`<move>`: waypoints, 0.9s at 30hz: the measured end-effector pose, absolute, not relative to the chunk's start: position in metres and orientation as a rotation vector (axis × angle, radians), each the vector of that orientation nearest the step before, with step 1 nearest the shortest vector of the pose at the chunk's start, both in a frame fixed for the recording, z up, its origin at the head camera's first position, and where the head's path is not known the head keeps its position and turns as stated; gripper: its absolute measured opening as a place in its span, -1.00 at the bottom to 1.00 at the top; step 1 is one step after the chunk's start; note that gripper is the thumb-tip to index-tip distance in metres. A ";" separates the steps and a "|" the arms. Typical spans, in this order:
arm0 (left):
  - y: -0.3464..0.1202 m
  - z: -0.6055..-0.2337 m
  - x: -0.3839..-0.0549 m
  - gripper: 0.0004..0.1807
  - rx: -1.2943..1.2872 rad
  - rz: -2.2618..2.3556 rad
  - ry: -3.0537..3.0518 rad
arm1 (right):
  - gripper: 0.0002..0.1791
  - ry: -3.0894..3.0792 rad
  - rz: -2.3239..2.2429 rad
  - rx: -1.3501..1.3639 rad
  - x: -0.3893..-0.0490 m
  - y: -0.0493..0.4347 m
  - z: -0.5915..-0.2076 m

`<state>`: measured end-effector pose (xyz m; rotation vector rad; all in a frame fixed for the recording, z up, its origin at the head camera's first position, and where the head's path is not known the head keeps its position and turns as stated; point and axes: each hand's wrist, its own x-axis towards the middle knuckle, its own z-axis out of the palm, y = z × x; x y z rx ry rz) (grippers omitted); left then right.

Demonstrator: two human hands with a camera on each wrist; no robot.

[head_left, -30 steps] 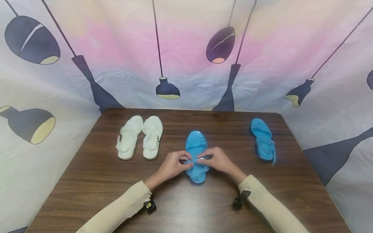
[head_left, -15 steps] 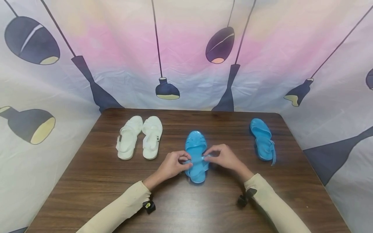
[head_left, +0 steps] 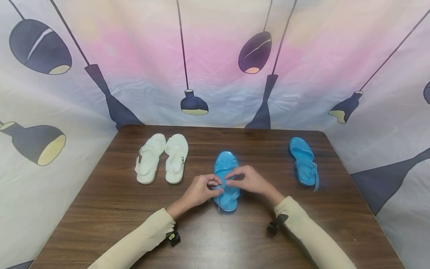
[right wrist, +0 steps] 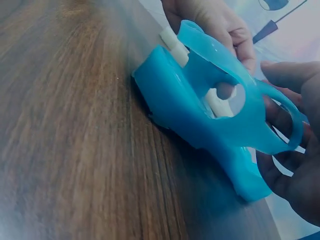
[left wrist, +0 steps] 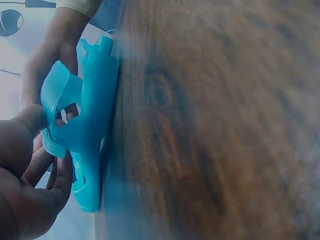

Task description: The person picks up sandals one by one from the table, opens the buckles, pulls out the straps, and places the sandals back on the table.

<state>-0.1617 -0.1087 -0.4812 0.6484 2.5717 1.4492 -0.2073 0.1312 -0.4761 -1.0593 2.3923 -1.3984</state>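
A blue jelly sandal (head_left: 226,161) lies on the table with its toe pointing away from me. My left hand (head_left: 200,189) pinches the ankle strap on the sandal's left side between thumb and fingers. In the left wrist view, the strap (left wrist: 56,90) arches above the sole toward those fingertips. From the right, my right hand (head_left: 252,182) reaches over the sandal and pinches the strap near the left fingertips. The strap's loop (right wrist: 292,120) bends between the right thumb and fingers in the right wrist view. The fingers partly hide the fastening.
A second blue sandal (head_left: 303,162) lies at the right, its strap hanging loose. Two white sandals (head_left: 147,160) stand side by side at the back left of the brown wooden table (head_left: 111,209). A patterned cloth (head_left: 218,56) hangs behind the table.
My right hand first drew right with the strap, then came back left over the sandal. The left hand has held its place at the strap.
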 end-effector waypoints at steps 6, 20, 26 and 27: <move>-0.109 -0.483 -0.162 -0.84 0.674 1.452 2.578 | -0.84 2.449 -1.326 -1.052 -0.206 0.127 -0.478; -0.109 -0.485 -0.162 -0.86 0.684 1.470 2.603 | -0.85 2.575 -1.330 -0.814 -0.189 0.126 -0.483; -0.108 -0.486 -0.163 -0.85 0.687 1.455 2.614 | -0.84 2.577 -1.365 -0.747 -0.189 0.127 -0.489; -0.108 -0.486 -0.163 -0.85 0.685 1.455 2.614 | -0.83 2.575 -1.370 -0.741 -0.190 0.128 -0.491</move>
